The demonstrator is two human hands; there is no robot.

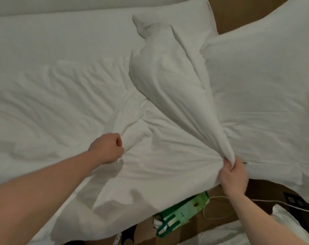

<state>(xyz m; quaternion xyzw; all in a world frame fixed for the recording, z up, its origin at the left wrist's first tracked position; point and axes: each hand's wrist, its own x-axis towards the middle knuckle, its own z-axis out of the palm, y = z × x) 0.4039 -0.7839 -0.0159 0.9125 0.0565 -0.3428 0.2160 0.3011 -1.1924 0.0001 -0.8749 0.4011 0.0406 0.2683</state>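
Note:
A white pillow [169, 75] inside a white pillowcase lies across the bed, its far end bunched into a point. My right hand [233, 174] grips the gathered near end of the pillowcase, pulled taut. My left hand [107, 147] grips a fold of white fabric [132, 131] to the left of that pillow. A second white pillow [263, 89] lies flat at the right, its zipped edge near my right hand. The white bed sheet [49, 96] is wrinkled under everything.
A green paper bag [182, 214] lies on the brown floor below the bed's edge, beside a white cable [266, 200]. A dark device [295, 198] sits at the right. More white bedding [284, 220] shows at the bottom right. A brown headboard panel [242, 13] is at the top.

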